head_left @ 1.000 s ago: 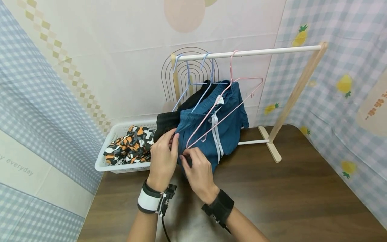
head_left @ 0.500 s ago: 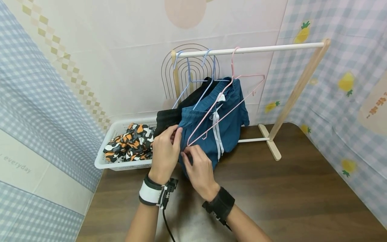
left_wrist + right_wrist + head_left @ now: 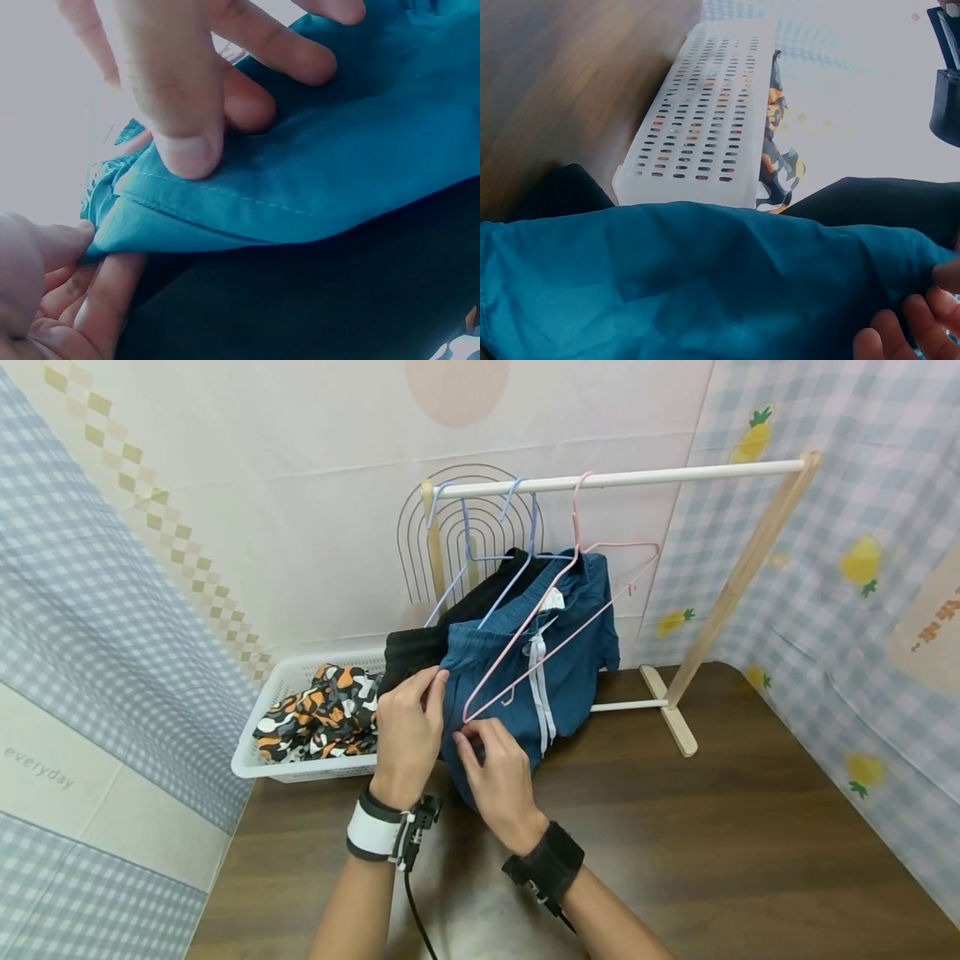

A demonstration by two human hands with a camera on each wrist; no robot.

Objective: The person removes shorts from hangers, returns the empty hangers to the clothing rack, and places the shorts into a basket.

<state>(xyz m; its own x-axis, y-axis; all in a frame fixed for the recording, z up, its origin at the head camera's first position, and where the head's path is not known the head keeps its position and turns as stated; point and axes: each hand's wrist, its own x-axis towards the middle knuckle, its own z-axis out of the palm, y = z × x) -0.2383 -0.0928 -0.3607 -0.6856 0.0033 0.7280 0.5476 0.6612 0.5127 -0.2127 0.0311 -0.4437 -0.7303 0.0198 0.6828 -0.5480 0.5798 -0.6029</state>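
Observation:
Blue shorts (image 3: 495, 668) with a white drawstring (image 3: 538, 685) hang from a light blue hanger (image 3: 510, 585) whose arm runs into the waistband. My left hand (image 3: 408, 727) pinches the shorts' left edge just below the waistband, and its thumb (image 3: 187, 146) lies on the cloth by a stitched seam. Lower down, my right hand (image 3: 498, 772) pinches the same edge. A pink hanger (image 3: 517, 635) hangs in front of the shorts, its lower corner right above my right fingertips. Behind them are black garments (image 3: 412, 652) on another light blue hanger (image 3: 448, 593).
The white rod (image 3: 697, 474) of a wooden rack (image 3: 742, 581) holds the hangers. A white perforated basket (image 3: 247, 756) with a camouflage-patterned orange, black and white garment (image 3: 318, 714) stands left on the brown table (image 3: 712, 852). Patterned curtains enclose the back and sides.
The head view has tilted slightly, so the rack sits a little higher in it. Both hands keep their pinch on the blue shorts with only small finger shifts.

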